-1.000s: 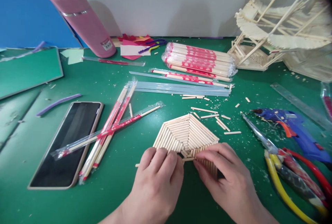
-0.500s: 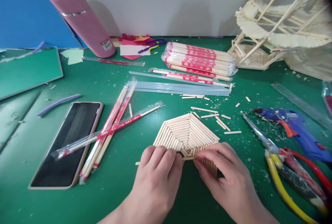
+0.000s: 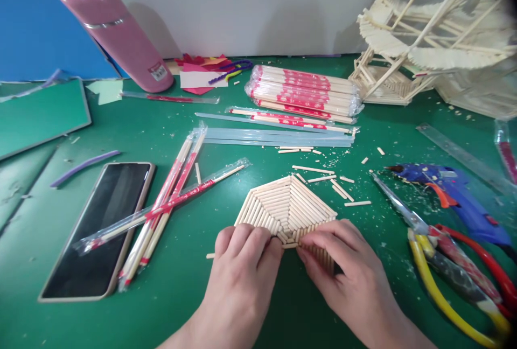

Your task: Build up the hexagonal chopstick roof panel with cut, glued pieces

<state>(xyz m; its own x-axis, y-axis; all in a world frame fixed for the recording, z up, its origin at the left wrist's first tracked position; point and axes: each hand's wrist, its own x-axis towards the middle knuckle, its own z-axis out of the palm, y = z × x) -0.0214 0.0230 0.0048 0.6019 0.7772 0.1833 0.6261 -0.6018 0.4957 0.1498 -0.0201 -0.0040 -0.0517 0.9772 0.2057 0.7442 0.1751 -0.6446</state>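
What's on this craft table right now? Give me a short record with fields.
Left hand: fingertips pressing on the near edge of the stick panel
Right hand: fingertips on the panel's near right edge
Surface: green mat
Left of hands: phone, wrapped chopsticks
Right of hands: blue glue gun, cutters
Far side: pink bottle, chopstick bundle, stick model

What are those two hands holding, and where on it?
Both the left hand and right hand press fingertips on the near edge of the flat wooden-stick panel.
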